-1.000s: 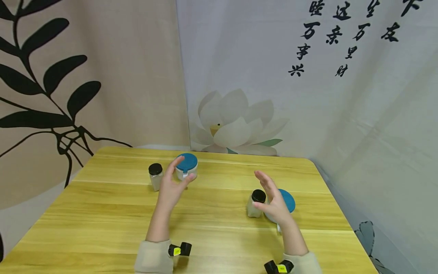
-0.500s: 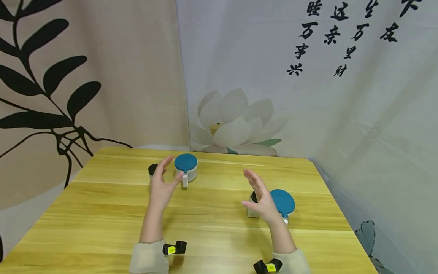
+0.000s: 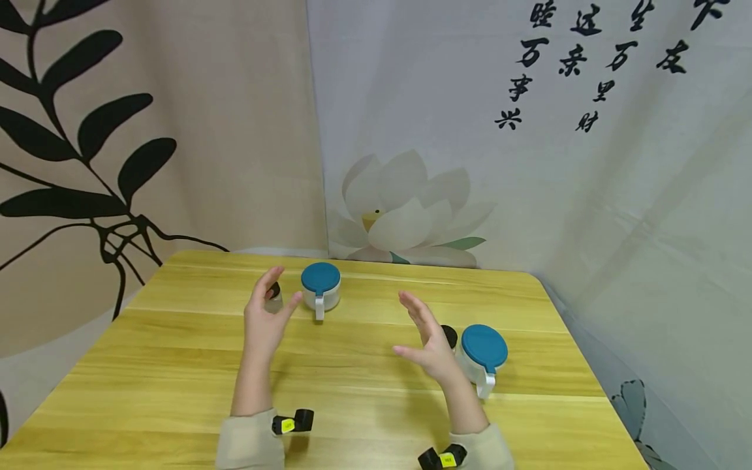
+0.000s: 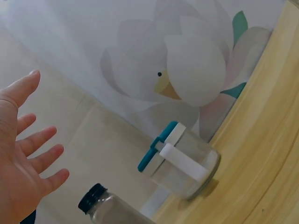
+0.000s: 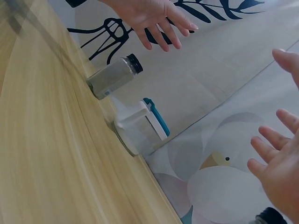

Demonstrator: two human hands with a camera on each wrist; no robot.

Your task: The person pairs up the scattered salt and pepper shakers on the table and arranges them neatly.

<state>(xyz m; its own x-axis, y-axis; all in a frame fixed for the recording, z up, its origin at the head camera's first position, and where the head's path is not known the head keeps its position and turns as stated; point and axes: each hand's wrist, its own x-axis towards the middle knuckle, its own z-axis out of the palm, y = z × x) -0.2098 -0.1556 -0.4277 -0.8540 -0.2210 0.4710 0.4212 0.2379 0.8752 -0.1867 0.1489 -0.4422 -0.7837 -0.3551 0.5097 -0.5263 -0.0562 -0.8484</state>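
My left hand [image 3: 263, 329] is held above the table, thumb and fingers spread apart with nothing between them. Just behind it stands a bottle with a black cap [image 3: 274, 291], partly covered by the hand; the left wrist view shows its clear neck [image 4: 112, 207]. To its right is a clear jar with a blue lid [image 3: 320, 279] and a white handle. My right hand [image 3: 433, 349], also spread and holding nothing, hovers left of a second blue-lidded jar [image 3: 484, 348]. A second black-capped bottle [image 3: 450, 335] is mostly hidden behind that hand.
The wooden table [image 3: 352, 365] has its far edge close behind the left jar. A white cloth with a lotus print [image 3: 411, 215] and a beige cloth with dark leaves [image 3: 235, 130] hang behind it. Both wrists wear black camera bands.
Both hands have shifted left, staying spread. The right jar and its handle have come out from behind the right hand, while the right bottle is now more covered. Bottles and jars have stayed put.
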